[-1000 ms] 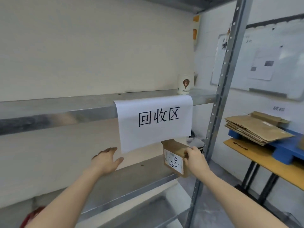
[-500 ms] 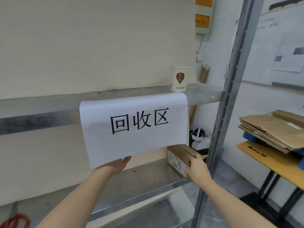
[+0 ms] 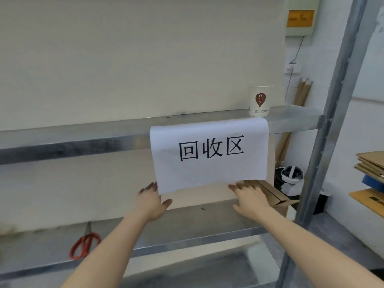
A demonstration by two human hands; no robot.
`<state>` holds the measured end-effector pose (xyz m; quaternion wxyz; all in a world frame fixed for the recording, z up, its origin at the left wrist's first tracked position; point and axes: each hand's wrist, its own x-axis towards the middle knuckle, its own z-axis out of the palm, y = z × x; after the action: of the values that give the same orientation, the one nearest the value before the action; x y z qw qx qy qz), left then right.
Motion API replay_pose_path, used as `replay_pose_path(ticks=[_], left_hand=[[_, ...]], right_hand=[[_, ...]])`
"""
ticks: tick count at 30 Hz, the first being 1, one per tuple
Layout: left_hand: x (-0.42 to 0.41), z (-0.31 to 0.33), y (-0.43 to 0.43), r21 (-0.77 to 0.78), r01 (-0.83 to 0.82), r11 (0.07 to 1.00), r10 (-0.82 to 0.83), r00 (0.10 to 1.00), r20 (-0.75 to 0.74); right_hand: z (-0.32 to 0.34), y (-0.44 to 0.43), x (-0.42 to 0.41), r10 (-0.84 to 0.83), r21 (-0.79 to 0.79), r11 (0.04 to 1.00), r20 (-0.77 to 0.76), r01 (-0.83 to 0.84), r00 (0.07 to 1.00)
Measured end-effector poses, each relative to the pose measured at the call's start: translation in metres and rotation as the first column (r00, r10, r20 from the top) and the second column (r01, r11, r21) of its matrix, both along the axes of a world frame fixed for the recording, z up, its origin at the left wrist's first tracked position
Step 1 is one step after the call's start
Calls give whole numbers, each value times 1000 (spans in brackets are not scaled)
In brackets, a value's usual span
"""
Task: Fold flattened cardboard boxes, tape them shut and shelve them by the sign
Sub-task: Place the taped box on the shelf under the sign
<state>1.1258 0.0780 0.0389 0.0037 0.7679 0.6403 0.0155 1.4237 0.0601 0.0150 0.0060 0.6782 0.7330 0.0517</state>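
- Right hand (image 3: pixel 250 199) is spread wide with its fingers straight, lying flat against the near left part of the small brown cardboard box (image 3: pixel 274 194). It grips nothing and only presses.
- Left hand (image 3: pixel 152 201) is wide as well, fingers straight, its tips at the lower left corner of the white paper sign with three black characters (image 3: pixel 209 154). I cannot tell whether they touch the sheet or sit just behind it.
- That box stands on the lower grey metal shelf (image 3: pixel 187 223), at its right end near the grey upright post (image 3: pixel 332 121), with its far part hidden behind the sign's bottom edge. Its top looks folded shut, but I cannot make out any tape.
- The sign hangs from the front lip of the upper grey metal shelf (image 3: pixel 83 140). A white paper cup with a brown logo (image 3: pixel 260 101) stands just above the sheet's right corner.
- I judge this to be the shelving step, close to done for this box.
- The next move calls for a gentle flat-palmed push to seat the box squarely under the sign. After that I lift both hands away without dragging the paper.
- Red-handled scissors (image 3: pixel 84 245) lie on the same shelf, well apart to the left.
- A stack of flattened brown cardboard (image 3: pixel 369 165) waits beyond the post, likely the next to fold.
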Motion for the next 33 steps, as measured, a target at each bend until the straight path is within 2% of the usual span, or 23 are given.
replay_pose_path(ticks=[7, 15, 22, 28, 33], left_hand=[[-127, 14, -44, -17, -159, 987, 159, 987, 18], [-335, 13, -119, 53, -400, 915, 400, 916, 14], [-528, 20, -173, 52, -538, 841, 538, 843, 28], [-653, 6, -201, 18, -638, 770, 635, 768, 84], [-737, -3, -198, 0, -671, 742, 670, 740, 62]], right_hand=[[19, 6, -155, 278, -50, 960, 8, -277, 961], [19, -5, -407, 584, -32, 811, -16, -584, 812], [30, -22, -622, 693, 18, 721, -26, -693, 721], [28, -23, -756, 761, 2, 649, -12, -761, 649], [23, -7, -854, 805, 15, 593, 5, -805, 593]])
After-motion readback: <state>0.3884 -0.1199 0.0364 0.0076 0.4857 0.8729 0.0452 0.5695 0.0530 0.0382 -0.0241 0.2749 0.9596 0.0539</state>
